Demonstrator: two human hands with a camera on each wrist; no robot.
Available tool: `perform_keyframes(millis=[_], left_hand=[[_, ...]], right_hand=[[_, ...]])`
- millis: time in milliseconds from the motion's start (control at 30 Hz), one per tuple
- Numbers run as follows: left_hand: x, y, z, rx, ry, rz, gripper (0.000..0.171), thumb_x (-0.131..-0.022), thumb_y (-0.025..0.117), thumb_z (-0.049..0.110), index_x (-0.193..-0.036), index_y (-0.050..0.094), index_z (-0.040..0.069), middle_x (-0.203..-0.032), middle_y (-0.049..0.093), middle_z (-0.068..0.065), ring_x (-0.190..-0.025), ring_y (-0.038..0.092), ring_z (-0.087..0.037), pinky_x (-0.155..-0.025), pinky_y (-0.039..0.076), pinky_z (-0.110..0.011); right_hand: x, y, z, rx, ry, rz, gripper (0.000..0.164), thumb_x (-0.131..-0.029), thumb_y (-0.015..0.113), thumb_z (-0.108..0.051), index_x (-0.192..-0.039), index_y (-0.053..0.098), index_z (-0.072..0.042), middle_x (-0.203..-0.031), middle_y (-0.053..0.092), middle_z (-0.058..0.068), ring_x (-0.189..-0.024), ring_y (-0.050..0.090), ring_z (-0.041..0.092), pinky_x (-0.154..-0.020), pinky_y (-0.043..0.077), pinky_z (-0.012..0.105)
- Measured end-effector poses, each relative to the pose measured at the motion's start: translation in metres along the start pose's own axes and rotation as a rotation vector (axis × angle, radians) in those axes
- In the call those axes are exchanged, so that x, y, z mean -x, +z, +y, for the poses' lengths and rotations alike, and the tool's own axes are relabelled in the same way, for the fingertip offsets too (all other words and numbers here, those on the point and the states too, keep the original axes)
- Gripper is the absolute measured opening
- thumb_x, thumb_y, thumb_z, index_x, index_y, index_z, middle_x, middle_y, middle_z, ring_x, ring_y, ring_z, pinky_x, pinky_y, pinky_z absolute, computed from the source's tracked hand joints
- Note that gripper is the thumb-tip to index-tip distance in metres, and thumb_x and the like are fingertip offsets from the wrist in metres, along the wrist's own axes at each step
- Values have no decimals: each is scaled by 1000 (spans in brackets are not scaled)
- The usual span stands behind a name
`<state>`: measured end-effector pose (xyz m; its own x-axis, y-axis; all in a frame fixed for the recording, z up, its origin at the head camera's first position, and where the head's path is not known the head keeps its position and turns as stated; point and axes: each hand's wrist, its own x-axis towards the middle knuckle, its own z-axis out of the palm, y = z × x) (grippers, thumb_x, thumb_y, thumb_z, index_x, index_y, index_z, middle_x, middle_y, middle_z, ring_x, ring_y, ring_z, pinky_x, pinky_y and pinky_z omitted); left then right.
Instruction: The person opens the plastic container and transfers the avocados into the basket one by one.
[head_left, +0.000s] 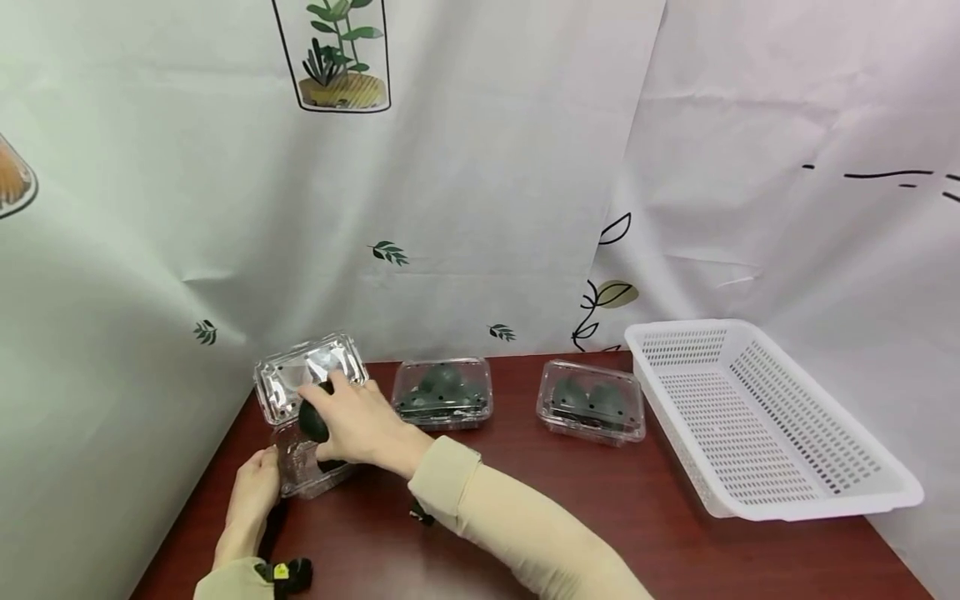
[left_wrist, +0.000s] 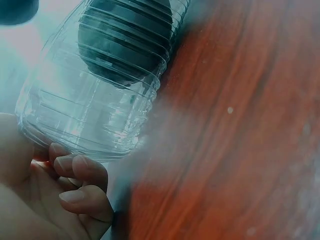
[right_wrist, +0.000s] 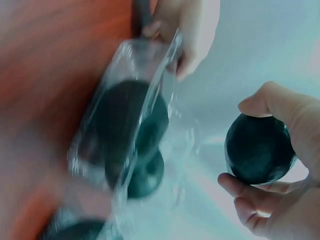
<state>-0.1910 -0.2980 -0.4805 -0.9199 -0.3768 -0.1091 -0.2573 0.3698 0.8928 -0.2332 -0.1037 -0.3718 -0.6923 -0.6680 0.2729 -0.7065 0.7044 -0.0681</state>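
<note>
At the left of the head view stands a clear plastic clamshell box (head_left: 296, 479), its lid (head_left: 281, 387) swung up against the wall side. My left hand (head_left: 253, 492) grips the near left end of the box, thumb and fingertips at its rim. Over the box, my right hand (head_left: 363, 421) holds a dark green avocado (right_wrist: 260, 150) between thumb and fingers. Other dark avocados (right_wrist: 130, 112) lie inside the box; the left wrist view shows one avocado (left_wrist: 125, 45) through the ribbed wall. In the head view, my right hand hides part of the box.
Two closed clamshells with dark green fruit, a middle box (head_left: 450, 422) and a right box (head_left: 588, 431), stand along the back. A white perforated basket (head_left: 817, 507) is at the right. A printed cloth (head_left: 487, 183) hangs behind the red-brown table (head_left: 540, 492).
</note>
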Motion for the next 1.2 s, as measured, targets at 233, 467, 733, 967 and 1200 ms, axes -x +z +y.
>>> perform_keyframes(millis=[233,467,733,967,1200], left_hand=[[-1,1,-2,6,-4,11,42,-106,26,32,-87,47,0,-59,39,-1,-49,39,-16,-46,36,-32],[1,-1,0,-4,-12,12,43,-106,27,33,-86,47,1,-59,38,-1,-49,39,-16,-46,35,-32],[-1,-2,1,7,-21,-8,43,-106,26,33,-90,47,-1,-61,39,-1,-50,40,-15,-48,37,-31],[-2,-6,2,-19,-12,-10,44,-106,24,34,-89,47,1,-67,41,-2,-55,42,-15,-51,38,-31],[0,-1,1,-8,-22,-21,44,-106,25,34,-86,46,2,-65,40,-2,-53,41,-16,-50,38,-31]], right_hand=[[19,-22,44,87,7,-4,87,-72,84,-47,-143,37,-27,-134,46,14,-95,61,24,-85,41,36],[44,-46,108,71,74,50,82,-71,87,-36,-138,43,-23,-133,45,18,-98,62,30,-84,41,41],[78,-79,180,118,204,74,83,-69,89,-33,-136,44,-17,-130,45,23,-97,63,36,-85,46,46],[112,-101,237,131,321,77,87,-68,89,-28,-139,42,-13,-127,45,28,-93,62,41,-83,47,53],[153,-118,286,127,443,88,85,-69,85,-21,-140,41,-8,-125,43,31,-89,59,48,-80,45,60]])
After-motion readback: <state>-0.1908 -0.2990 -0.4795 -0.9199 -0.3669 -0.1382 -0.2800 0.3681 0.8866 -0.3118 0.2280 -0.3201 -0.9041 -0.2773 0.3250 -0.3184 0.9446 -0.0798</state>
